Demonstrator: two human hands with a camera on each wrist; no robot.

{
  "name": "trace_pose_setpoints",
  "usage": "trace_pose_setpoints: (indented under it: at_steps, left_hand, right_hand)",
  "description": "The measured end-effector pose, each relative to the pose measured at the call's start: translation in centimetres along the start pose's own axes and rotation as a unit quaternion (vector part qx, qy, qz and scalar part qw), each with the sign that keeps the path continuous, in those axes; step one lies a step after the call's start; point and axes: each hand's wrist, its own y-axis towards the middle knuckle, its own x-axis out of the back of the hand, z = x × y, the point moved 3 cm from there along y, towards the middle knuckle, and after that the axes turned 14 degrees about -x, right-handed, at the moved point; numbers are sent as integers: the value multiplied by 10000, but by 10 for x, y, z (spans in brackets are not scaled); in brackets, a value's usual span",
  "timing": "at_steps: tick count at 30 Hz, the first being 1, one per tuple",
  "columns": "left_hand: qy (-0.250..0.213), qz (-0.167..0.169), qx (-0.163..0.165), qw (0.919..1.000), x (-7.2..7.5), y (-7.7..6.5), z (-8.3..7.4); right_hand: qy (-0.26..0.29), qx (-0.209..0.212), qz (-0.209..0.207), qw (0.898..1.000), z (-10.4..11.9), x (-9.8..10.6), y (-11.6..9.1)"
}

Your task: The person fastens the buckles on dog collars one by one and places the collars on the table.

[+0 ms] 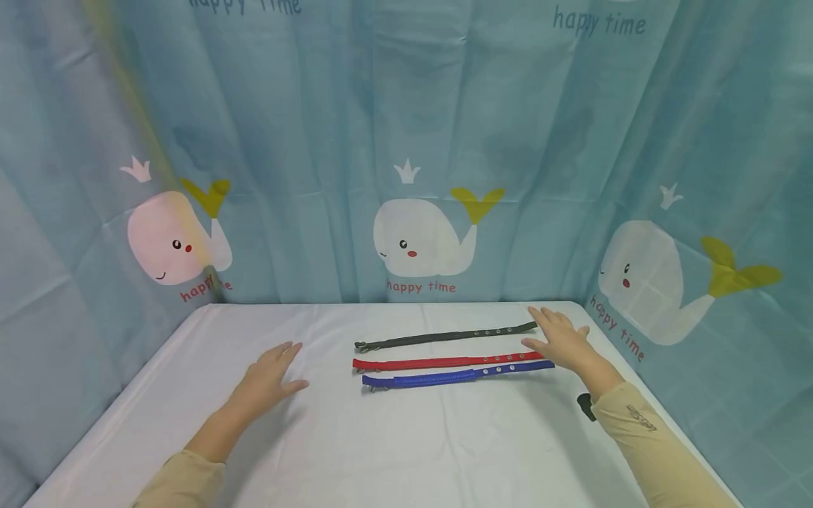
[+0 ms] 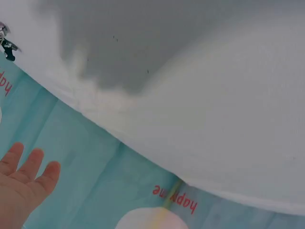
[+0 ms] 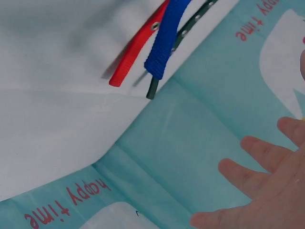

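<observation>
Three pet collars lie stretched out side by side on the white table: a dark green collar [image 1: 438, 338] farthest back, a red collar [image 1: 419, 364] in the middle and a blue collar [image 1: 435, 379] nearest. Their buckles are at the left, their metal eyelets toward the right. My right hand [image 1: 562, 342] hovers by the eyelet ends with fingers spread, holding nothing; in the right wrist view those strap ends are apart from the fingers. Left of the buckles, my left hand [image 1: 263, 381] is held above the table, fingers extended and empty.
The white tabletop [image 1: 406, 451] extends in front of the collars. A light blue curtain [image 1: 305, 141] printed with whales hangs behind the table and along both sides. A small black object [image 1: 586, 407] sits at my right cuff.
</observation>
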Motion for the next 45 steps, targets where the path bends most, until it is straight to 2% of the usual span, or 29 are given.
trace_pose_setpoints:
  at_steps: [3,7,10,14,20,23,26,29,31,34,37,39,45]
  left_hand:
    - [-287,-13,67,9996,-7,0,-2]
    - [-719,235,417,9963,-20,2,-10]
    - [-1198,395,794,9888,-28,5,-19]
    - [-1744,376,1159,9771,-34,8,-28]
    - [-2162,287,1115,9695,-44,12,-37]
    - [-2307,307,1121,9661,-49,18,-43]
    - [-2378,375,1128,9640,-55,23,-48]
    - [-2469,413,1192,9608,-61,28,-51]
    - [-2496,456,1259,9590,-64,31,-52]
    - [-2503,504,1361,9572,-69,37,-54]
    - [-2446,543,1322,9590,-71,43,-57]
    - [-2434,568,1337,9590,-73,46,-59]
    - [-2520,526,1502,9545,-78,52,-55]
  right_hand:
    - [93,-91,-90,9999,-2,-1,-1]
    - [239,-184,-140,9994,-6,-5,-4]
    - [364,-341,-122,9987,-9,-10,-7]
    - [800,-591,5,9950,-14,-17,-10]
    - [1637,-1042,232,9807,-27,-23,-13]
    - [1924,-1382,653,9693,-37,-29,-14]
    - [2329,-1682,1107,9514,-45,-37,-15]
    - [2821,-1951,1413,9286,-49,-44,-16]
    - [3210,-2115,1546,9101,-50,-48,-17]
    - [3930,-2358,1688,8726,-49,-52,-20]
    - [4562,-2616,1659,8342,-48,-55,-24]
    - [4870,-2767,1575,8133,-47,-56,-26]
    - [5392,-3058,1556,7691,-45,-63,-28]
